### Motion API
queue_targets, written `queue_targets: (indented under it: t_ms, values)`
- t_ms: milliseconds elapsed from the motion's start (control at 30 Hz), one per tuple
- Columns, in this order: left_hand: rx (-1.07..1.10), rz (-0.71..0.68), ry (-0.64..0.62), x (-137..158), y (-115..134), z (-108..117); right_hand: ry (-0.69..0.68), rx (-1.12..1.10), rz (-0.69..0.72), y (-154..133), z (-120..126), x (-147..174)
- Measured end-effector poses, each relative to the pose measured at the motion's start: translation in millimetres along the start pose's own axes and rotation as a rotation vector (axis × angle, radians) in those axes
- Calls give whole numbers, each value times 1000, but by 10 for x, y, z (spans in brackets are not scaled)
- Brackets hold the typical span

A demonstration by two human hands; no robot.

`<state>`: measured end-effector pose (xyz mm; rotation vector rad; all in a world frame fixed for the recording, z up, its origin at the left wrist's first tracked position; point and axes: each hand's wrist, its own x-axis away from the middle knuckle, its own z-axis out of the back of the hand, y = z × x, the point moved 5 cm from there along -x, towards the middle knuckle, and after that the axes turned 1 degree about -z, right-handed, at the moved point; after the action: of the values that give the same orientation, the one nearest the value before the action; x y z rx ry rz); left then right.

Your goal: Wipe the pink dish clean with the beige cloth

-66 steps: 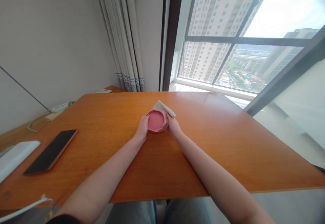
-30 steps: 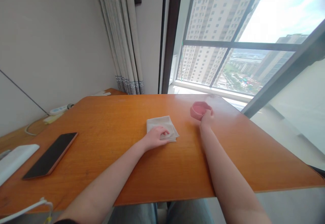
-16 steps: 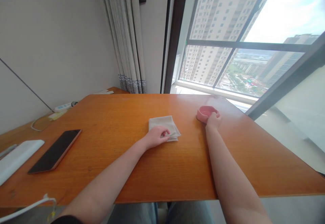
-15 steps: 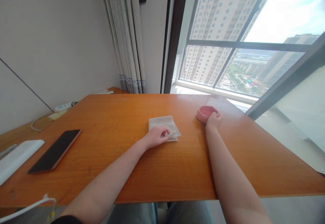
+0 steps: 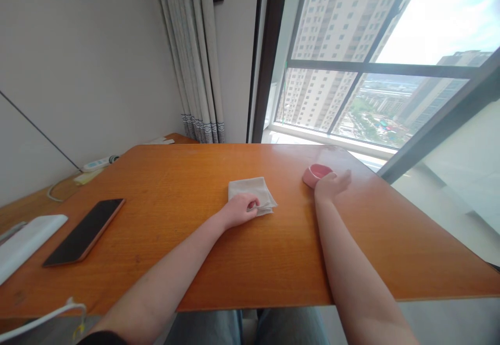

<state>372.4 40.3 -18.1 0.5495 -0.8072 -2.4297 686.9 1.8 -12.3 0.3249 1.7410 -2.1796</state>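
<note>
A folded pale grey cloth lies flat near the middle of the wooden table. My left hand rests on its near edge, fingers curled and closed on the fabric. Farther right sits a small pink bowl with sloped, faceted sides. Beside the bowl's near right side is my right hand, its fingers stretched out to the right and nothing held in them. It hides part of the bowl, and whether it still touches the wall I cannot tell.
On the left of the wooden table lies a dark phone-like slab, with a white object beyond it. A white cable hangs at the front left corner. A power strip lies behind, by the wall.
My right hand has let go of the pink bowl's rim, and its fingers have straightened out to the right. The bowl stays about where it was; my left hand remains at the cloth.
</note>
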Motion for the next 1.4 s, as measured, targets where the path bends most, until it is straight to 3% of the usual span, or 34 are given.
queue_targets:
  t_ms: [100, 200, 367, 433, 700, 767, 867, 967, 1067, 1167, 1300, 1400]
  values:
    - [82, 62, 44, -15, -42, 12, -159, -12, 384, -495, -24, 370]
    - [203, 128, 143, -35, -86, 70, -431, -91, 661, -912, -73, 939]
    - [413, 182, 561, 4, -176, 335, -786, -374, 856, -1217, -24, 1727]
    - [459, 190, 584, 6, -208, 365, -853, -374, 910, -1240, -17, 1849]
    - [397, 174, 457, -49, -185, 277, -651, -434, 776, -1198, -9, 1531]
    - [338, 161, 406, -64, -168, 259, -672, -414, 780, -1206, -14, 1529]
    - [264, 164, 441, -59, -186, 284, -731, -350, 781, -1210, -34, 1557]
    - [221, 190, 466, -39, -220, 300, -779, -310, 657, -1151, -92, 1525]
    - [109, 117, 272, -43, -157, 216, -787, -311, 521, -1060, -162, 1460]
    - [-59, 13, 101, -30, -61, 116, -768, -325, 476, -1001, -206, 1411]
    - [-32, 86, 136, -53, -118, 94, -781, -326, 476, -983, -226, 1389]
    - [152, 165, 275, -84, -223, 148, -788, -310, 490, -1001, -225, 1398]
